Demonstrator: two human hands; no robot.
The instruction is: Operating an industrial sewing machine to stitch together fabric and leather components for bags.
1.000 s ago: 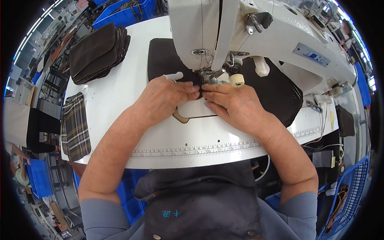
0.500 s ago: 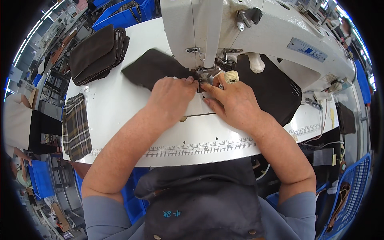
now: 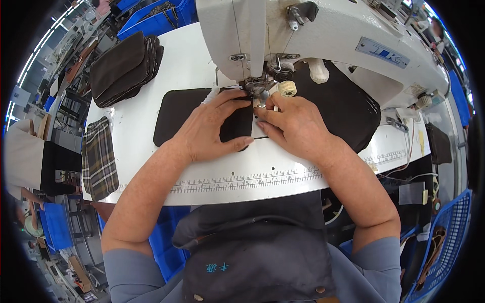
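A dark brown rounded panel [image 3: 172, 113] lies flat on the white sewing table [image 3: 222, 189], its right edge by the presser foot [image 3: 261, 93] of a sewing machine [image 3: 323, 33]. My left hand [image 3: 214, 123] rests on it, thumb spread from the fingers, fingertips close to the needle area. Beside those fingers shows a small white piece [image 3: 212, 94] that I cannot make out. My right hand [image 3: 295, 123] is at the foot's right side, thumb and fingers drawn together under a cream knob [image 3: 287, 89]. Whatever its fingertips hold is hidden.
A stack of dark panels [image 3: 121, 68] sits at the table's far left, with plaid fabric [image 3: 100, 156] nearer. More dark panels [image 3: 336, 108] lie under the machine arm. Blue bins [image 3: 156, 17] stand behind, and a blue basket [image 3: 447, 242] is at lower right.
The dark panel has turned and now lies squarer to the table. My left hand has spread its fingers and shifted slightly left. The right hand stays beside the foot.
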